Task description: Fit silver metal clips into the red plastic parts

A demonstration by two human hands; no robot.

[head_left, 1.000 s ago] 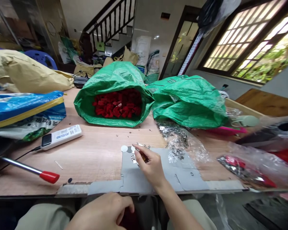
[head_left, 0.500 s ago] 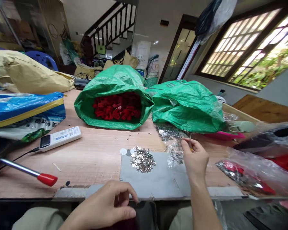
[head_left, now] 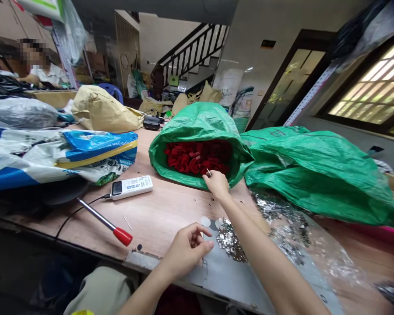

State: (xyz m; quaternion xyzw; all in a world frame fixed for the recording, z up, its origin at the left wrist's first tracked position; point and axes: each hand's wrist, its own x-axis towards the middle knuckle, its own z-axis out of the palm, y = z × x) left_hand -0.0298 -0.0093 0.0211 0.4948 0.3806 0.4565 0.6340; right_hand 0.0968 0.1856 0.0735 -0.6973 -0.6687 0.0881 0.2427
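My right hand is at the lower lip of a green sack that lies on its side with its mouth facing me. Its fingers are closed on a thin pale stick-like tool. Inside the sack is a heap of red pieces. My left hand hovers over the table's near edge, fingers loosely curled, thumb and index finger apart, with nothing visible between them. A pile of small shiny metal pieces lies on a grey sheet, partly behind my right forearm.
A second green sack and a clear bag of metal pieces lie at the right. Left are a white device, a red-tipped lever and a blue-white bag. A person is at the far left.
My right hand has moved left and forward from the clear bag of metal pieces to the green sack's mouth. The view has turned left, bringing the person into sight.
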